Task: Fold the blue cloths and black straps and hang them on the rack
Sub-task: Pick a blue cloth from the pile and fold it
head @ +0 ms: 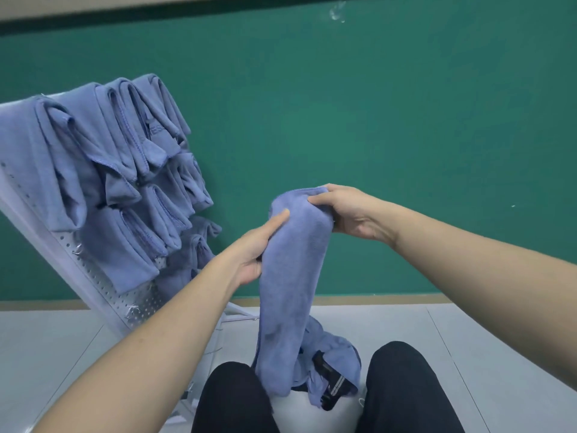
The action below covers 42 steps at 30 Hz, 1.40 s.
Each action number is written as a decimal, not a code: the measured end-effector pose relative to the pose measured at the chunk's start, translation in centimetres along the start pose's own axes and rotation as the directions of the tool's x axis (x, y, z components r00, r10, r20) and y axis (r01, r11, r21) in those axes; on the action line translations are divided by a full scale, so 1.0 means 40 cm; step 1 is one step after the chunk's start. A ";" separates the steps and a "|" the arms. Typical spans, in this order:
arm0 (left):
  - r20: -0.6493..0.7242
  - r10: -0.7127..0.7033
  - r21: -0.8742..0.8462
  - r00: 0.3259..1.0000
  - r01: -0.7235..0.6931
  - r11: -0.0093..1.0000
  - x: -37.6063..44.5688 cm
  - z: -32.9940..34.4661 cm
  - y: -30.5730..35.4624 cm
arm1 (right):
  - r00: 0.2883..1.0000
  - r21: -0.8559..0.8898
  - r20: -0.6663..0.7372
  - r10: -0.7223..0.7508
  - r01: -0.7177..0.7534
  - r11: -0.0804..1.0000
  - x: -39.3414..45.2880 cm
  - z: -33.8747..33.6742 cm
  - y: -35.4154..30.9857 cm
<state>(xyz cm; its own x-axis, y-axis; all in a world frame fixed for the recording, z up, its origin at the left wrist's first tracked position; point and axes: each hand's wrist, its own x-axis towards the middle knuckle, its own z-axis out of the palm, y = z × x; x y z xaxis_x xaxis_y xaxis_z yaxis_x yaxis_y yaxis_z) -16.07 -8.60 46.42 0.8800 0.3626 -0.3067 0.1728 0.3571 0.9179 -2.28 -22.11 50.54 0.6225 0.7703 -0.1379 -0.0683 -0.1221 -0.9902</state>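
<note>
Holding a blue cloth (293,276) up in front of the green wall (406,120), we are gripping its folded top edge with our right hand (346,210), fingers curled over it, while our left hand (253,248) is clasping its left side just below. Its lower end is hanging down between our knees (402,370), onto a heap of blue cloths (340,354) and a black strap (331,382). Folded cloths (109,170) are hanging on the white pegboard rack (103,292) at our left.
</note>
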 end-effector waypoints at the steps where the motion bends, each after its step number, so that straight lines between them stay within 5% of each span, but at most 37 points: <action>1: 0.031 0.002 0.038 1.000 -0.003 0.999 -0.005 0.001 -0.007 | 1.000 -0.001 -0.020 -0.008 0.008 1.000 0.000 0.003 -0.001; 11: -0.014 0.283 -0.106 0.959 -0.283 0.953 -0.010 0.047 -0.023 | 0.996 0.019 -0.091 -0.011 0.012 1.000 -0.006 -0.002 0.039; 16: -0.095 0.206 -0.171 0.974 -0.220 0.960 0.014 0.071 0.003 | 0.974 -0.118 0.189 0.123 -0.102 0.988 -0.062 -0.026 0.073; 22: -0.168 0.064 -0.173 0.984 -0.093 0.981 0.021 0.047 0.020 | 0.995 -0.181 0.075 0.063 -0.048 0.982 -0.074 -0.053 0.098; 31: 0.166 0.114 -0.107 0.980 -0.097 0.989 -0.043 0.046 -0.070 | 0.998 -0.078 -0.061 0.021 -0.026 0.997 -0.056 -0.034 0.048; 35: 0.017 0.182 0.056 0.983 -0.183 0.982 -0.037 0.070 -0.114 | 0.992 -0.143 -0.114 0.062 -0.078 0.987 -0.051 -0.031 0.051; 42: -0.168 0.102 -0.185 0.980 -0.133 0.974 -0.011 0.080 -0.061 | 0.986 -0.159 0.058 0.158 -0.147 0.976 -0.083 -0.040 0.077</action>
<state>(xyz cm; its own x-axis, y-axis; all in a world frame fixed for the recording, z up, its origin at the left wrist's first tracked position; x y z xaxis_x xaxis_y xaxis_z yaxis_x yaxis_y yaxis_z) -15.48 -12.39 45.12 0.8060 0.5367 -0.2497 -0.0304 0.4589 0.8880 -3.31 -26.06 48.00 0.5576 0.7763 -0.2939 -0.0345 -0.3321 -0.9426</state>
